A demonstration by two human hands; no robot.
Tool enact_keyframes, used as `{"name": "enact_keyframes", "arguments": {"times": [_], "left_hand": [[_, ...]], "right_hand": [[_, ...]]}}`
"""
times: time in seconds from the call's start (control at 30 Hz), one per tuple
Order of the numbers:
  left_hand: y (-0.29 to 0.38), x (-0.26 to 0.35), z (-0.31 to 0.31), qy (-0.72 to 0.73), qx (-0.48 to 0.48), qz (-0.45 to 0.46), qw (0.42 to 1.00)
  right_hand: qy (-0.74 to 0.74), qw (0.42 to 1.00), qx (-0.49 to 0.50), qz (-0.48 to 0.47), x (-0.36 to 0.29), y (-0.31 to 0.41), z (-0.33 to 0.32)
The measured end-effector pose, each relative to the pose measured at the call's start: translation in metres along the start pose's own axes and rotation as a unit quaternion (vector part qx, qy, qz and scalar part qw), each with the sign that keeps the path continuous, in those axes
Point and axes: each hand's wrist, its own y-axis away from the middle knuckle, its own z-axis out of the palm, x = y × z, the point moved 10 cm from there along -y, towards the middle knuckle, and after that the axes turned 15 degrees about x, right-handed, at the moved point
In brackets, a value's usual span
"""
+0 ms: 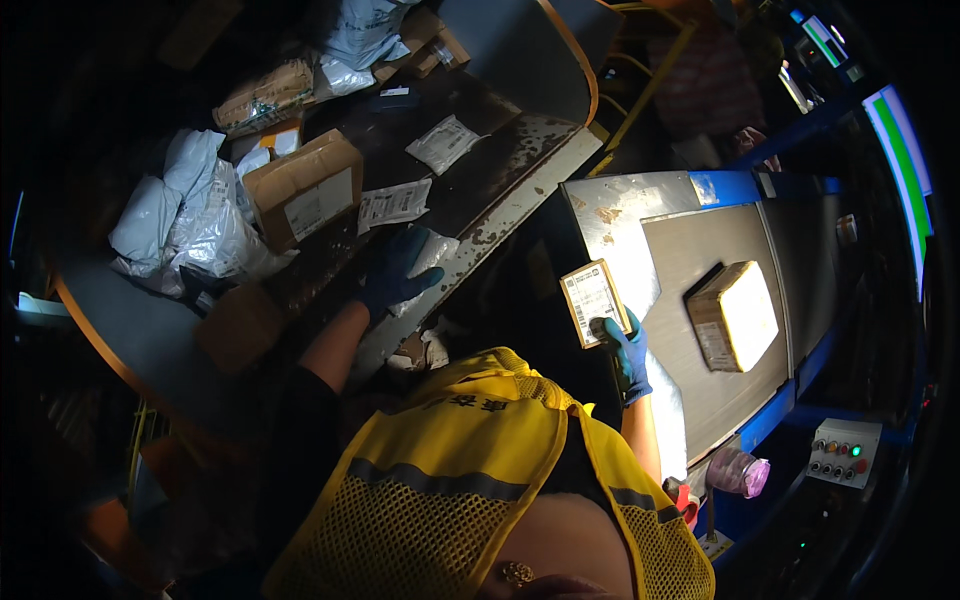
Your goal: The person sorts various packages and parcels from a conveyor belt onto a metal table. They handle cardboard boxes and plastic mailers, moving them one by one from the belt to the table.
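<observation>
My right hand (pixel 632 356), in a blue knit glove, grips a small cardboard box (pixel 589 296) by its lower corner. A white label bearing print faces up on that box. Also gloved, my left hand (pixel 397 270) lies over a plastic mailer (pixel 429 262) at the edge of the dark worn table (pixel 457 101), thumb spread from the fingers. Just beyond that hand are a flat labelled mailer (pixel 394 204) and a larger taped carton (pixel 304 191). Another small mailer (pixel 445 144) lies farther up the table.
To the right, a light-topped carton (pixel 733 316) sits on a conveyor belt (pixel 675 247) with a metal edge plate (pixel 611 214). White plastic parcels (pixel 217 217) are heaped at the left. A control box (pixel 844 452) with buttons stands at lower right, near a pink tape roll (pixel 739 472).
</observation>
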Motion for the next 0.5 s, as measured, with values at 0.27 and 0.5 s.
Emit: {"name": "enact_keyframes", "arguments": {"times": [0.27,0.5], "left_hand": [[0.019,0.018,-0.003,-0.167,0.177,0.044,0.969],[0.037,0.044,-0.003,-0.049,0.184,-0.015,0.982]], "right_hand": [[-0.068,0.987,0.141,0.04,-0.001,-0.002,-0.051],[-0.343,0.92,0.163,-0.098,-0.036,-0.04,-0.208]]}}
